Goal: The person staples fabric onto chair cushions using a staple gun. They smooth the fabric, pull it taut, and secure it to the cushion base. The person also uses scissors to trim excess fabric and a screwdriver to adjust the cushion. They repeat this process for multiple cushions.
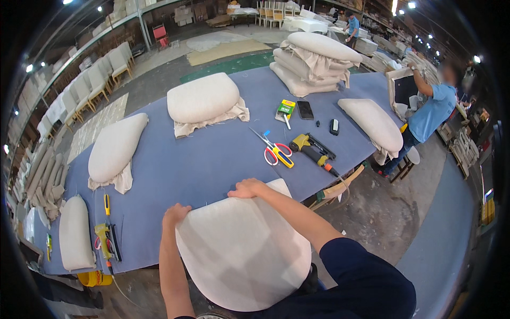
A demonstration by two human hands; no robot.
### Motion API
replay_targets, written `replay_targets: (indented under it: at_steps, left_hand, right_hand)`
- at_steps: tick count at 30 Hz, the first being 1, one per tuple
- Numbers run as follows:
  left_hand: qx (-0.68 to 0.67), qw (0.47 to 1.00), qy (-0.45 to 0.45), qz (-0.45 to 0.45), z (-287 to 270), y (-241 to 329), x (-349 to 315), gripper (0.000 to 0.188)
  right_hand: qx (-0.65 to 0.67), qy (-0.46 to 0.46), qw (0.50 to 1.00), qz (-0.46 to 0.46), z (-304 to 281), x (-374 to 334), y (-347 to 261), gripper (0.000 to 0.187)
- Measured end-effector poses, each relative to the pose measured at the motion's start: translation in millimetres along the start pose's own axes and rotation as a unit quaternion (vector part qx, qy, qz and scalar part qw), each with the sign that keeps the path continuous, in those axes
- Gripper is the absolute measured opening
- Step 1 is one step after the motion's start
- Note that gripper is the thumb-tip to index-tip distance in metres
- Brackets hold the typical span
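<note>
A large cream fabric-covered seat cushion leans between my body and the near edge of the table. My left hand grips its far left corner, with the fingertips hidden behind the edge. Along the same far edge, nearer the middle, my right hand is closed over the fabric, its fingers curled down out of sight. Beyond my right hand lie scissors with red and white handles, a yellow-handled tool and a yellow and black staple gun with an air hose.
The blue-topped table carries more cushions, a cushion stack, a phone and a small green box. Another staple gun lies at the left. A co-worker in a blue shirt handles a seat at the right.
</note>
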State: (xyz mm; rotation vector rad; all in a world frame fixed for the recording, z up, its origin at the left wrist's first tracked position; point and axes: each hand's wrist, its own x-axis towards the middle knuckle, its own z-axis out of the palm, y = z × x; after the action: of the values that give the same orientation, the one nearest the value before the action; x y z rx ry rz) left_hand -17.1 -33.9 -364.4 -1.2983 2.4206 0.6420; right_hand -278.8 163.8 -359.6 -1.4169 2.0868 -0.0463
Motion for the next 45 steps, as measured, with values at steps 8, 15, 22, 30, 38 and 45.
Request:
replay_targets:
  at_steps: [8, 15, 22, 30, 38, 45]
  left_hand:
    - [-0.010, 0.986, 0.164, -0.018, 18.6, 12.8, -17.3, 0.050]
    - [-0.047, 0.860, 0.483, 0.157, 72.1, 40.0, -102.9, 0.059]
    - [-0.064, 0.900, 0.404, 0.150, 179.7, 76.8, -218.9, 0.070]
    - [-0.111, 0.899, 0.392, 0.162, 257.6, 81.6, -313.3, 0.066]
    - [-0.128, 0.895, 0.386, 0.182, 258.8, 68.5, -320.3, 0.063]
    - [-0.135, 0.914, 0.365, 0.117, 248.5, 57.0, -324.6, 0.062]
  right_hand:
    - [0.006, 0.074, 0.997, -0.027, -2.5, -16.1, -6.7, 0.076]
    - [-0.032, 0.247, 0.961, -0.119, 34.6, -25.1, -52.4, 0.054]
    - [-0.093, 0.388, 0.897, -0.191, 81.3, -84.9, -65.8, 0.060]
    - [-0.137, 0.334, 0.909, -0.210, 148.1, -170.0, -83.9, 0.069]
    - [-0.117, 0.328, 0.916, -0.200, 180.4, -200.0, -106.0, 0.064]
    - [-0.109, 0.297, 0.919, -0.237, 166.6, -208.3, -104.4, 0.065]
